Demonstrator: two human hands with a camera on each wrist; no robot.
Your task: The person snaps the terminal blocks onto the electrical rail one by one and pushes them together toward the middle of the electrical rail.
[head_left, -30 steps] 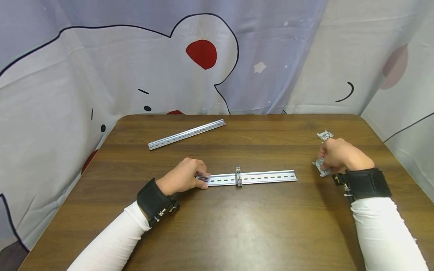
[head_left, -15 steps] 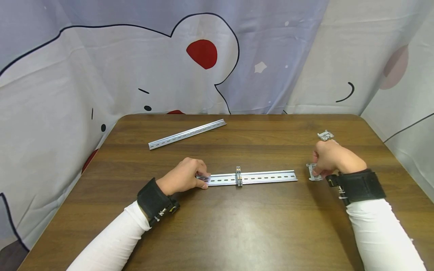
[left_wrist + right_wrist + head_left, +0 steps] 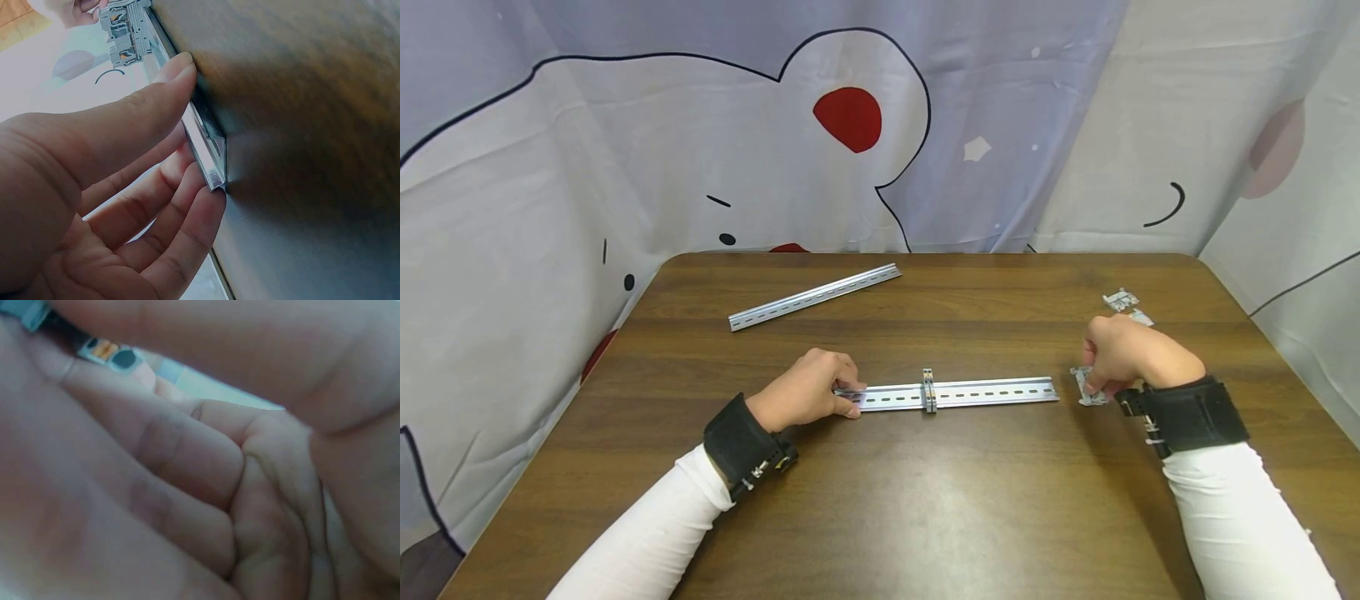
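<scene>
My left hand (image 3: 812,387) grips the left end of a slotted metal DIN rail (image 3: 985,392) lying across the table. In the left wrist view the thumb is along one edge of the rail (image 3: 201,147), and the fingers are on the other. Grey terminal blocks (image 3: 929,392) stand upright on the rail, left of its middle. To the right of the rail, my right hand (image 3: 1138,354) pinches a flat grey terminal block (image 3: 1084,387). Curled fingers hide most of it in the right wrist view, where an orange-marked corner of the block (image 3: 107,351) shows.
A second DIN rail (image 3: 812,297) lies slantwise at the back left of the brown wooden table (image 3: 910,517). Loose terminal blocks (image 3: 1121,300) lie at the back right, beyond my right hand. A patterned curtain (image 3: 700,150) hangs behind the table.
My right hand has moved left, toward the rail, with the terminal block in its fingers, uncovering another loose block behind it. My left hand and the rail have stayed in place.
</scene>
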